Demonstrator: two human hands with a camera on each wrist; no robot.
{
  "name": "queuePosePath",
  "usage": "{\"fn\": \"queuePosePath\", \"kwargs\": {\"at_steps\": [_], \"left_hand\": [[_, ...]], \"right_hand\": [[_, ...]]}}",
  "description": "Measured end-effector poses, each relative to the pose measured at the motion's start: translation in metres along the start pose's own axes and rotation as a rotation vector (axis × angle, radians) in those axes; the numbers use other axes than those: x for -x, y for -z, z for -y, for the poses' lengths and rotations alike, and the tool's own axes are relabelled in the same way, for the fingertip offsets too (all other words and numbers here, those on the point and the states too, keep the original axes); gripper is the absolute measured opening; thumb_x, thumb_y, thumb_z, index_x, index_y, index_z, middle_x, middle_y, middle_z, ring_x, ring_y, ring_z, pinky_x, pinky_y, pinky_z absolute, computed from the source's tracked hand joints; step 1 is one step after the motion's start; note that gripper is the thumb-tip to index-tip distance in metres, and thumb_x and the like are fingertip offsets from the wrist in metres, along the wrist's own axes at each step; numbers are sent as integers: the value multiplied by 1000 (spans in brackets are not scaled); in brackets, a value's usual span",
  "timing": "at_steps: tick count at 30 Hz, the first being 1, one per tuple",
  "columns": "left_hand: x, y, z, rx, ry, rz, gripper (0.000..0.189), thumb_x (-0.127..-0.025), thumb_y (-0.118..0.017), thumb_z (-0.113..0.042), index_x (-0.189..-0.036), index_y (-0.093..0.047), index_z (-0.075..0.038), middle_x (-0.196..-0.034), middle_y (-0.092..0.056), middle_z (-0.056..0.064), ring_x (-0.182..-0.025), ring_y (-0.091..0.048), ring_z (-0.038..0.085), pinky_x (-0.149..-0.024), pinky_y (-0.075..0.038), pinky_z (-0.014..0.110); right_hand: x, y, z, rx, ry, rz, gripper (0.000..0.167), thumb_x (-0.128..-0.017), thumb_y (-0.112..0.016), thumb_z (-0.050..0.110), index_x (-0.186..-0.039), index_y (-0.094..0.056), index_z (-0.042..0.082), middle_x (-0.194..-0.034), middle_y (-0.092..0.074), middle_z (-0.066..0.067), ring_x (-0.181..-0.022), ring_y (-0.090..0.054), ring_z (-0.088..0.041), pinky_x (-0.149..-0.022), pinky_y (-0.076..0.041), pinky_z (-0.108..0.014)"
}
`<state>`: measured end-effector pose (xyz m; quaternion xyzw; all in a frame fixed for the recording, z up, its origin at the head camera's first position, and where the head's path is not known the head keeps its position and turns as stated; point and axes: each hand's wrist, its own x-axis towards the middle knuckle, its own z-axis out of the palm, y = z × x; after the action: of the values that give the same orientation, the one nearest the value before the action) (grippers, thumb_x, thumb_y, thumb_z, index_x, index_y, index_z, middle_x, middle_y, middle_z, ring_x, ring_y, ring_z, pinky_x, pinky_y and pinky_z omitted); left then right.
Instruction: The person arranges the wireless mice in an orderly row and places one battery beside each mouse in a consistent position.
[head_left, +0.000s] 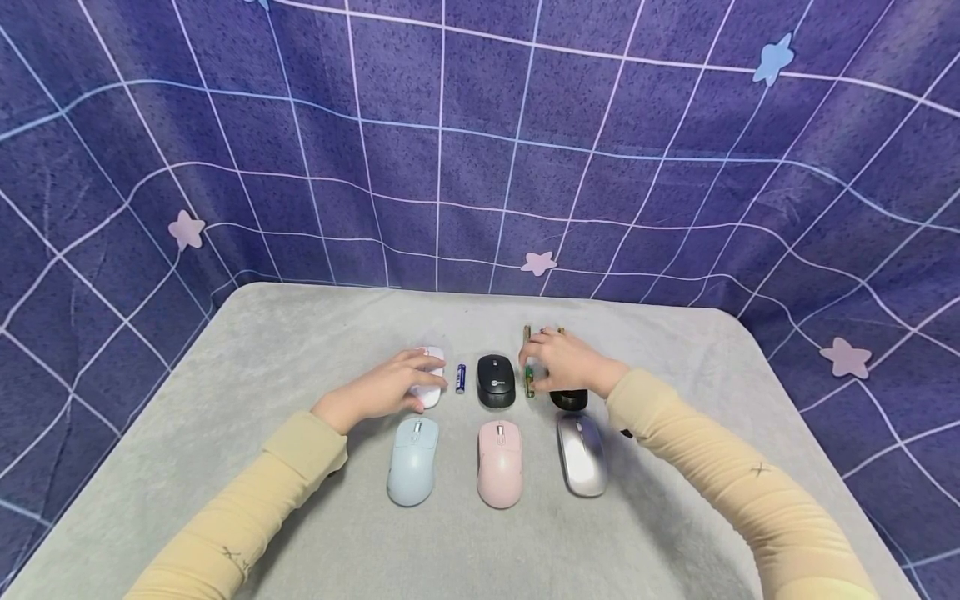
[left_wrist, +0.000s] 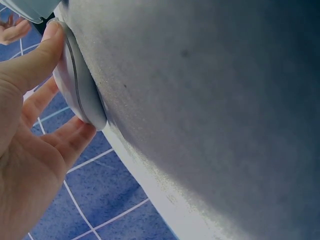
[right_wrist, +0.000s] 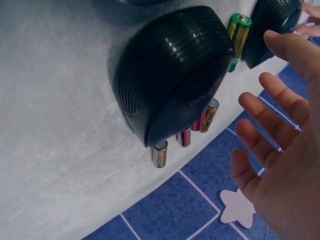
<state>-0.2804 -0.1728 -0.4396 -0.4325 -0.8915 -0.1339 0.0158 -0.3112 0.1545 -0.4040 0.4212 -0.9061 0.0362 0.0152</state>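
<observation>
At the left of the back row, my left hand point(head_left: 384, 385) grips a white computer mouse point(head_left: 429, 397) by its sides. The left wrist view shows the thumb at one end of this mouse point(left_wrist: 80, 82) and fingers along its far side. My right hand point(head_left: 568, 361) hovers over the right end of the row, its fingers loosely bent and holding nothing. Below its fingertips lies a green battery point(head_left: 529, 385), beside a black mouse point(head_left: 570, 400) partly hidden by the hand. In the right wrist view, several gold and pink batteries point(right_wrist: 160, 156) lie beyond that mouse.
A blue battery point(head_left: 461, 378) lies between the white mouse and another black mouse point(head_left: 496, 382). Nearer me, a light blue mouse point(head_left: 412, 467), a pink mouse point(head_left: 500, 467) and a silver mouse point(head_left: 582, 458) form a row on the grey tabletop point(head_left: 300, 517). A blue grid-patterned curtain point(head_left: 480, 167) hangs behind.
</observation>
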Motion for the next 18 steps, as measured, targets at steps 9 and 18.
{"fn": "queuePosePath", "kwargs": {"at_steps": [9, 18], "left_hand": [[0, 1, -1, 4, 2, 1, 47, -72, -77, -20, -117, -66, -13, -137, -51, 16, -131, -36, 45, -111, -26, 57], [0, -1, 0, 0, -11, -7, 47, -72, -77, -19, -117, -66, -12, -136, -52, 17, -130, -37, 46, -110, -26, 59]], "right_hand": [[-3, 11, -3, 31, -30, 7, 40, -72, -77, 31, -105, -64, 13, -110, -62, -5, -102, -54, -27, -81, -50, -51], [-8, 18, -9, 12, -54, 17, 38, -73, -76, 30, -104, -64, 12, -107, -62, -7, -99, -53, -26, -80, -49, -50]]}}
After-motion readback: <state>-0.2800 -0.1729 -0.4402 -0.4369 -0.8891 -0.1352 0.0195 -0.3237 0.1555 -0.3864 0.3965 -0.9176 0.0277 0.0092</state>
